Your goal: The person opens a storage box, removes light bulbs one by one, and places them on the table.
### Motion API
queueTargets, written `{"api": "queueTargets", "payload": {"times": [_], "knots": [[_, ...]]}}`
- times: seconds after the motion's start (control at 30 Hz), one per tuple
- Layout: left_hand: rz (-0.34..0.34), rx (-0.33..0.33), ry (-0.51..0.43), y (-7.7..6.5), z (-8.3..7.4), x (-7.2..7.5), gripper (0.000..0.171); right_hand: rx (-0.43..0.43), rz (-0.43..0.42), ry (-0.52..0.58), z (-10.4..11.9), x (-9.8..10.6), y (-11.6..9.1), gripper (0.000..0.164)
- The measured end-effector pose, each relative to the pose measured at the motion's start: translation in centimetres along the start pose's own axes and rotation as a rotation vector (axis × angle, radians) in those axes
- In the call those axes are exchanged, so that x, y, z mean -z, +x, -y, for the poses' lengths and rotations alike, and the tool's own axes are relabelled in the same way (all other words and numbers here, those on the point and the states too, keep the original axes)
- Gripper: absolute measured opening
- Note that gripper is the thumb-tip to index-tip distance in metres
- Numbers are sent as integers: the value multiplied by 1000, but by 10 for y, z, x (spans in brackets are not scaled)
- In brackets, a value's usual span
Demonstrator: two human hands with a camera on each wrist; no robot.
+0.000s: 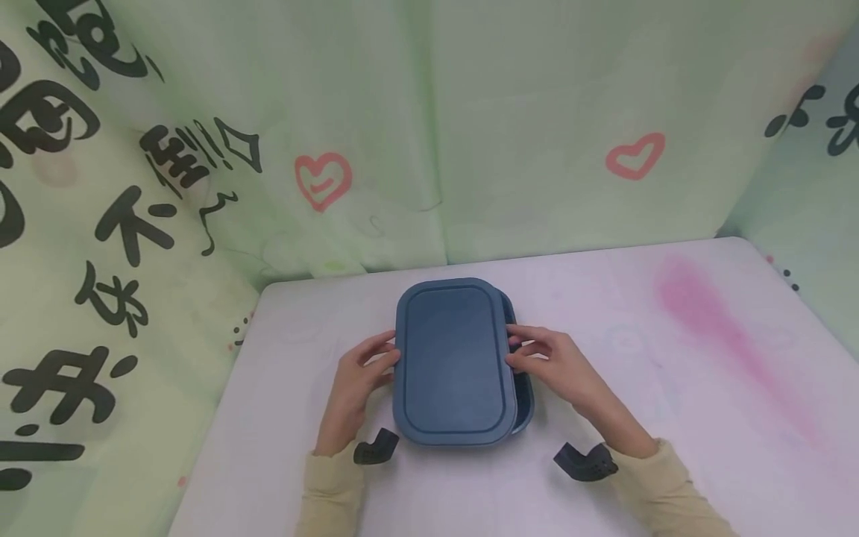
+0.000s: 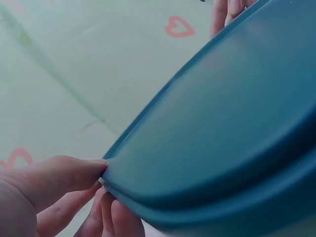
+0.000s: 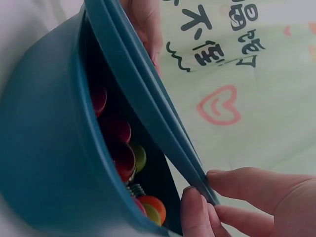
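A blue rectangular lid [image 1: 452, 365] with rounded corners lies tilted over a blue box [image 1: 525, 403], shifted left so that the box's right side shows. My left hand [image 1: 354, 380] pinches the lid's left edge between thumb and fingers, as the left wrist view confirms. At the opposite edge, my right hand [image 1: 560, 362] pinches the lid. Through the gap in the right wrist view, several small rounded pieces [image 3: 126, 160] in red, orange and green show inside the box, beside a coiled metallic bit [image 3: 136, 190]. The lid hides the rest of the contents.
The box stands on a pale table [image 1: 637, 358] with a pink smear [image 1: 725, 321] on its right part. A light green curtain [image 1: 523, 89] with hearts and black lettering hangs behind and to the left. Dark devices [image 1: 585, 462] are worn at both wrists.
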State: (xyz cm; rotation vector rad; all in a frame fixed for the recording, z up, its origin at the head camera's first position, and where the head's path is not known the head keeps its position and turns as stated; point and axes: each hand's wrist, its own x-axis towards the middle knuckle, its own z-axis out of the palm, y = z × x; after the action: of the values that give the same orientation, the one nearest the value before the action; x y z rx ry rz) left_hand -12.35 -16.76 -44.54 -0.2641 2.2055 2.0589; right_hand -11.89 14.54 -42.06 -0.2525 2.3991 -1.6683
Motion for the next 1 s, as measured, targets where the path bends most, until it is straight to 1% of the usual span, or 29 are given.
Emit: {"api": "queueTargets", "payload": {"times": [0.13,0.27,0.47,0.6,0.8,0.9,1.0], "knots": [[-10,4,8,-1,0,6,41,14,12,14,2,-4,2,55],[-6,10,1,-4,1,13,41,26,26,33,4,-9,4,55],[6,15,-12,-6,3,25,42,-3,20,20,7,-18,7,54],[21,21,-28,-6,6,32,45,-9,11,12,9,-26,9,52],[29,57,-71,-6,9,45,51,-9,4,10,12,-39,11,50],[30,66,-57,-7,9,51,54,-6,3,14,14,-45,12,49],[31,68,-37,-8,8,56,55,18,8,14,17,-50,14,48]]}}
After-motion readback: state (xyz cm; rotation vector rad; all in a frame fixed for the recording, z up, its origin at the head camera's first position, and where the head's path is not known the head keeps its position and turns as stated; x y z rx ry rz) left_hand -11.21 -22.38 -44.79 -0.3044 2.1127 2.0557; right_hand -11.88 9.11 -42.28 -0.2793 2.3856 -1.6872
